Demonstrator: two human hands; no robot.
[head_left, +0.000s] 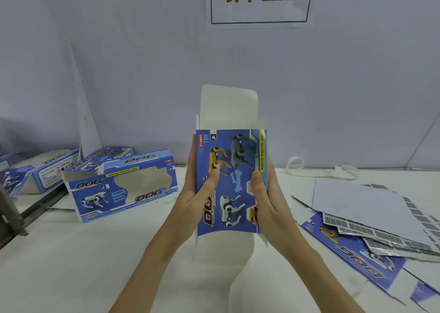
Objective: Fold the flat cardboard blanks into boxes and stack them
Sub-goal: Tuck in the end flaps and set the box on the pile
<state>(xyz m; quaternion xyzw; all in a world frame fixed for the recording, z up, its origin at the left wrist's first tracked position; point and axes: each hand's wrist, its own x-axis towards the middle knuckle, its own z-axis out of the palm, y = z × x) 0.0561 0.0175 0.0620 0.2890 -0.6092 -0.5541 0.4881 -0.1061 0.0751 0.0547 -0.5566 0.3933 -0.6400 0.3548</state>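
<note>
- While both hands hold it upright above the white tabletop (71, 265), the blue cardboard box blank (232, 181) stands in the middle of the view, its printed face with robot dogs and a bone turned toward the camera.
- The left hand (198, 193) has its grip clamped on the blank's left edge, thumb pressed on the printed face and the fingers hidden behind.
- The right hand (267, 198) has its grip clamped on the right edge in the same way, thumb lying on the face beside the yellow "FUNNY MOVING DOG" strip.
- A white top flap (229, 105) rises open above the blank, with small side flaps at either corner; another white flap hangs below the lower edge.
- To the left, a folded window box (121, 186) rests on the tabletop, one end open.
- Behind it lie more folded boxes (59, 167), leaning on each other near the wall.
- To the right, flat blanks (352, 253) lie spread on the tabletop, partly under grey sheets (362, 205) and barcode-printed sheets (381, 231).
- A paper sign (259, 0) with large characters hangs on the wall above.
</note>
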